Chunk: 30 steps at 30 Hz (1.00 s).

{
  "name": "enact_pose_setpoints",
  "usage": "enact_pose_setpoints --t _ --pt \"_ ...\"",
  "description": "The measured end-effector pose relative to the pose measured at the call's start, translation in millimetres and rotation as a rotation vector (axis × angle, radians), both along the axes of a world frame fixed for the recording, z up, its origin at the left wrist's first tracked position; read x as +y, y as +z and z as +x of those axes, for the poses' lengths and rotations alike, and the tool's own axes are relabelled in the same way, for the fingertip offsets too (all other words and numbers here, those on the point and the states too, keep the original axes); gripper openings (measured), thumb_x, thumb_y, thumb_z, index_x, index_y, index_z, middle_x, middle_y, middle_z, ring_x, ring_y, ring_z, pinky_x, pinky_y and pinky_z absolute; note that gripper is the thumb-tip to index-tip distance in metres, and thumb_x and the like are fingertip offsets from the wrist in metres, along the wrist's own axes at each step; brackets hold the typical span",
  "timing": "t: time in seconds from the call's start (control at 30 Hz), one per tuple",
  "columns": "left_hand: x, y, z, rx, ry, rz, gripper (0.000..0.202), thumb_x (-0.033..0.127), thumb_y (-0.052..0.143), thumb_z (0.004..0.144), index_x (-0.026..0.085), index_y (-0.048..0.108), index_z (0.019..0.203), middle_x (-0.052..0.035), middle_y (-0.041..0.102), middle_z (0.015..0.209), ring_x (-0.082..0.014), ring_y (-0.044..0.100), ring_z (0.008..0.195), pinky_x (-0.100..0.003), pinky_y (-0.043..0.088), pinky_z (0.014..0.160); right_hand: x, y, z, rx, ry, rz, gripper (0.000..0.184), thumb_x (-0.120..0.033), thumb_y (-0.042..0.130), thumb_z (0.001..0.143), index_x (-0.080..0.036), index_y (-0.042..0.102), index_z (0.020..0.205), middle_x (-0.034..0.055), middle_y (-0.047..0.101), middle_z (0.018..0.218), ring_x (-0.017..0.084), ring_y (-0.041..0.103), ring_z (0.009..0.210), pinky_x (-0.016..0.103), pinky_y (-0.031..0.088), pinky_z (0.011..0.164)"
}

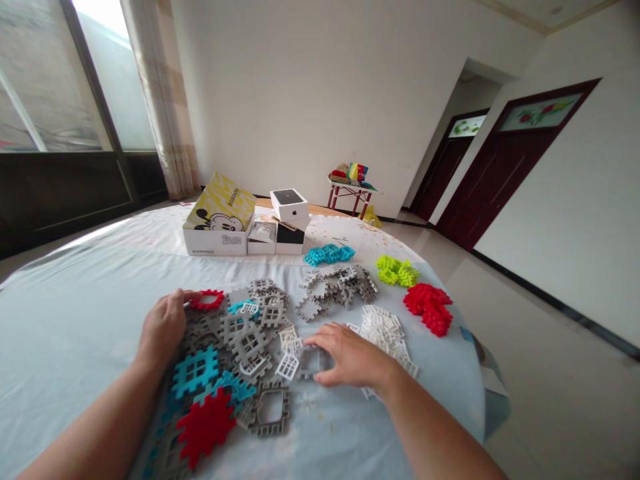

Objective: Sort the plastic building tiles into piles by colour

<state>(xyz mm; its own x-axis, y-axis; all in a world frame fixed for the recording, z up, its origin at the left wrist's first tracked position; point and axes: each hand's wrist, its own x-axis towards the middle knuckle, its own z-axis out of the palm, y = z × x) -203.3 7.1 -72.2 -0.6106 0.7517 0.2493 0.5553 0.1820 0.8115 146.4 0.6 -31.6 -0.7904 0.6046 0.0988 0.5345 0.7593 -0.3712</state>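
At the pile's left edge, my left hand (163, 327) is closed with its fingertips at the near side of a red square interlocking building piece (219, 297); its thumb is mostly hidden. My right hand (350, 353) has thumb and fingers around a grey square building piece (309, 363), whose right side is between them. Small white window pieces (287, 367) lie just left of it. Between the hands spreads a mixed pile of grey window pieces (250, 343). Nearer to me are a blue window piece (196, 372), a solid red piece (206, 427) and a grey open frame (271, 407).
Sorted heaps lie beyond: grey pieces (340, 287), blue pieces (329, 254), lime green pieces (397, 270), red pieces (429, 308) and white pieces (383, 330). A yellow-lidded box (217, 241) and a white phone box (290, 205) stand at the back of the cloth-covered table (100, 300).
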Motion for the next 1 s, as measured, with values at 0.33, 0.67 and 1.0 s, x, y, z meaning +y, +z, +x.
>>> enact_pose_setpoints --t 0.33,0.67,1.0 --pt "5 -8.1 -8 0.006 -0.011 0.005 0.049 0.041 0.024 0.077 0.015 0.066 0.079 -0.0133 0.064 0.099 -0.0275 0.053 0.104 -0.041 0.037 0.097 53 11.6 29 0.244 -0.342 0.138 0.047 -0.017 0.062 0.069 -0.021 0.055 0.115 0.0064 0.056 0.105 0.017 0.056 0.090 0.033 0.044 0.085" --pt "3 -3.7 -3 -0.011 -0.003 0.023 0.049 0.041 0.025 0.077 0.015 0.066 0.079 -0.0127 0.064 0.098 -0.0267 0.054 0.102 -0.040 0.039 0.095 96 2.7 30 0.505 -0.453 0.283 0.045 -0.019 0.055 0.075 -0.022 0.051 0.119 0.0101 0.051 0.117 0.018 0.056 0.092 0.036 0.049 0.080" --pt "-1 5.5 6 -0.019 0.010 -0.003 0.052 0.039 0.024 0.076 0.011 0.066 0.084 -0.0144 0.063 0.100 -0.0248 0.053 0.103 -0.036 0.038 0.096 3 9.0 -19 0.255 0.030 0.019 0.027 -0.023 0.061 0.078 -0.020 0.061 0.105 0.0036 0.061 0.094 0.014 0.057 0.084 0.027 0.044 0.082"
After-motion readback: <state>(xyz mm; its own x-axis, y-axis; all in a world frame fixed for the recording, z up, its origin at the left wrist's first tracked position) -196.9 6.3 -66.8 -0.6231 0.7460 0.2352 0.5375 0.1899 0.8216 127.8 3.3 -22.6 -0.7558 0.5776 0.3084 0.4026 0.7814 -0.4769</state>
